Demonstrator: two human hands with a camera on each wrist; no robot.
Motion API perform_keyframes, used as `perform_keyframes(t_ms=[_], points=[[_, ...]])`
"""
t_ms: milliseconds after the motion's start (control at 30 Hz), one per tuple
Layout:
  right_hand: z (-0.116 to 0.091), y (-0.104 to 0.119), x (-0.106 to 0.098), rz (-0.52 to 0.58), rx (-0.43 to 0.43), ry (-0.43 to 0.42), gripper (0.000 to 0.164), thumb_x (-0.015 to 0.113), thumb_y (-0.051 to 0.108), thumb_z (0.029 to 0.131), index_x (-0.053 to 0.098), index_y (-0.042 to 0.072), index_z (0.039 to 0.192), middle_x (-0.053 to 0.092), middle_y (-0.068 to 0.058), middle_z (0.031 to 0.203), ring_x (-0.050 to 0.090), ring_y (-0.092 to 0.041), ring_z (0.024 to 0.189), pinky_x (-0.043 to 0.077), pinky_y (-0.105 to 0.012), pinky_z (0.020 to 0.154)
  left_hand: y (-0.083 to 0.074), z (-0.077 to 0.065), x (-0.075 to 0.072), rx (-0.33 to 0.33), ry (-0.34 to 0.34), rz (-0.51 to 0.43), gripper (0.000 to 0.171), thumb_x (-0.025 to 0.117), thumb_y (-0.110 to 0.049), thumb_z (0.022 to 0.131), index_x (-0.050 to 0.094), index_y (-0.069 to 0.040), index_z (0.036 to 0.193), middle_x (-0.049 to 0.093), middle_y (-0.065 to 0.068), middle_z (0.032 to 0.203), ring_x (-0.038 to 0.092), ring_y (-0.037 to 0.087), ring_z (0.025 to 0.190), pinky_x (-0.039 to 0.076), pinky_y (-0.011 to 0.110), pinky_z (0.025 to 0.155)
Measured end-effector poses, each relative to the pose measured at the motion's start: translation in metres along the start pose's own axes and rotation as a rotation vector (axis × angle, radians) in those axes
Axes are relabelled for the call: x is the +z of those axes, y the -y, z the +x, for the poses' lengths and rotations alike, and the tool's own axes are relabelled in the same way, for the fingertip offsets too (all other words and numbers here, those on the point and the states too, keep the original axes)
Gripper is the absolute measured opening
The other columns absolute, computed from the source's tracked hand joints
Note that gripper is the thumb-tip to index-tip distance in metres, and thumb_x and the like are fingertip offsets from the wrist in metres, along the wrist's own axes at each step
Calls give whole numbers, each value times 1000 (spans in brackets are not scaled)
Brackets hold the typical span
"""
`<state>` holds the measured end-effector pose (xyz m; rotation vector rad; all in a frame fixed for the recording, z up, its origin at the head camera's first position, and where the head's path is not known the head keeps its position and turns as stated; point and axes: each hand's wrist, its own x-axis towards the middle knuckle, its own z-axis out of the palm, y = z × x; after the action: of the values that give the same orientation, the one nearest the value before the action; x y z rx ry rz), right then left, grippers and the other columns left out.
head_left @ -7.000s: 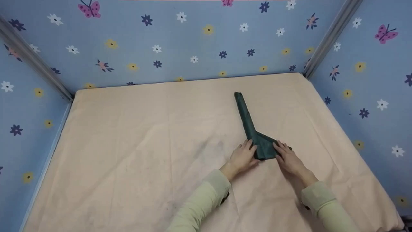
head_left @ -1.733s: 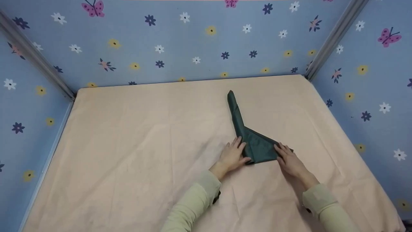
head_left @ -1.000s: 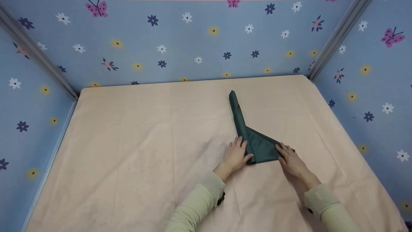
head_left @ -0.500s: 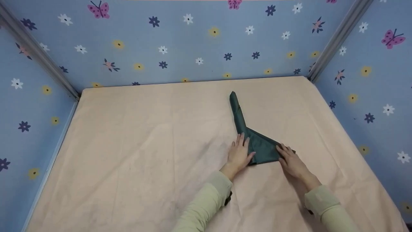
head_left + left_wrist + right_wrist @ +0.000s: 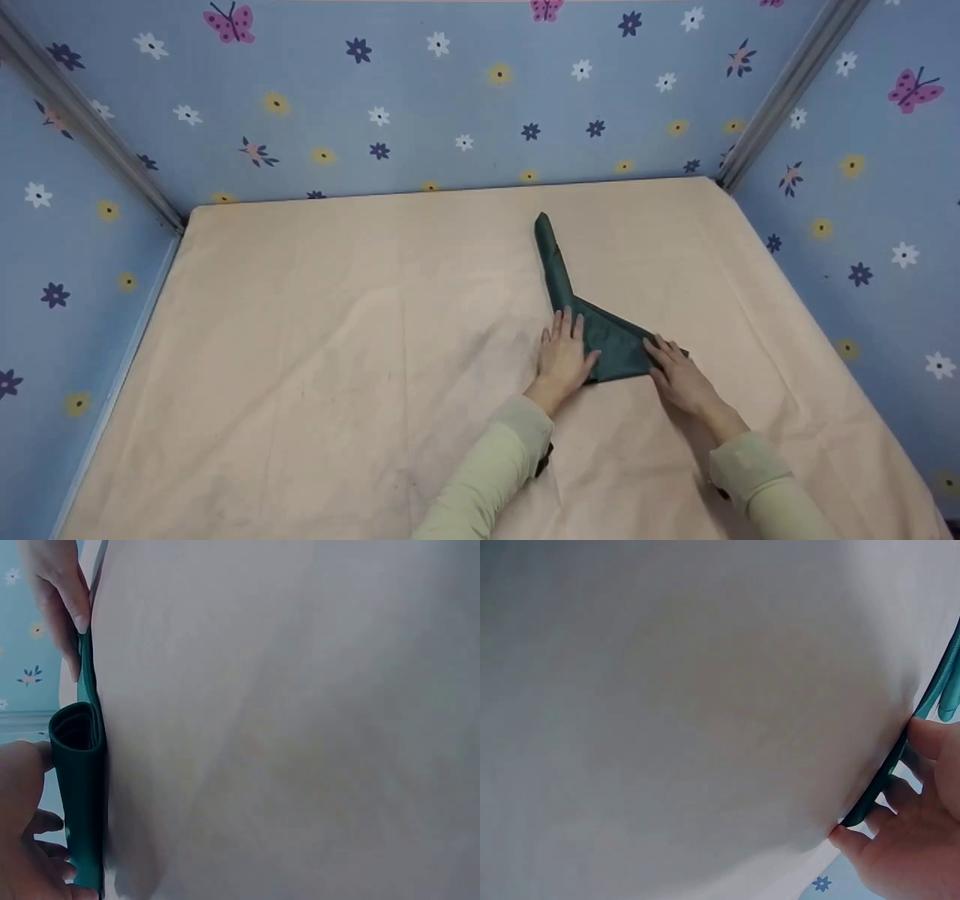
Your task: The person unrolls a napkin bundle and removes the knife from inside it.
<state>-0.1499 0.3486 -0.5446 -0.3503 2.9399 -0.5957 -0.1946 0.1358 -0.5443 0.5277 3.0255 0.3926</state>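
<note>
A dark green cloth (image 5: 619, 349) lies on the covered table, right of centre in the head view. Its left side is rolled into a long tube (image 5: 553, 259) that points away from me, while the rest spreads as a flat folded wedge to the right. My left hand (image 5: 566, 356) rests on the near part of the roll, fingers extended along it and thumb over the flat part. In the left wrist view the roll's hollow end (image 5: 77, 727) faces the camera. My right hand (image 5: 681, 379) presses on the wedge's right corner, fingers laid across it.
A wrinkled beige cover (image 5: 300, 337) spreads over the table. Blue panels (image 5: 420, 90) printed with flowers and butterflies stand along the back and both sides, with grey posts (image 5: 780, 90) at the back corners.
Compared with seven seconds ago, the tube's far end is further left and the flat wedge is wider. Lately my left hand has slid right onto the roll; the right hand stays at its corner.
</note>
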Motion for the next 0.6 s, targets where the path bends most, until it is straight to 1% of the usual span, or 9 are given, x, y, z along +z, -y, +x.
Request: perform_keyframes(t_ms=[333,433,600], points=[[-1,-1,0,3,-6,-11,47,47,9,91,33,-2,134,24,-25,139,18,-45,126,19,-59,95,-4,1,4,-18,27,7,75,42,-56,85,24,-10,141,11,12,146,11,25,133,23,41,102],[-1,0,0,3,-10,-9,47,47,9,91,33,-3,134,24,-25,139,18,-45,126,19,-59,95,-5,0,5,-18,29,8,77,44,-58,83,24,-10,141,11,13,146,11,26,133,23,41,101],[0,-1,0,-9,-17,4,47,46,10,92,32,-3,135,23,-26,139,17,-46,125,19,-61,94,-4,-1,5,-21,43,25,78,49,-55,82,24,-12,141,11,13,146,11,26,133,23,42,101]])
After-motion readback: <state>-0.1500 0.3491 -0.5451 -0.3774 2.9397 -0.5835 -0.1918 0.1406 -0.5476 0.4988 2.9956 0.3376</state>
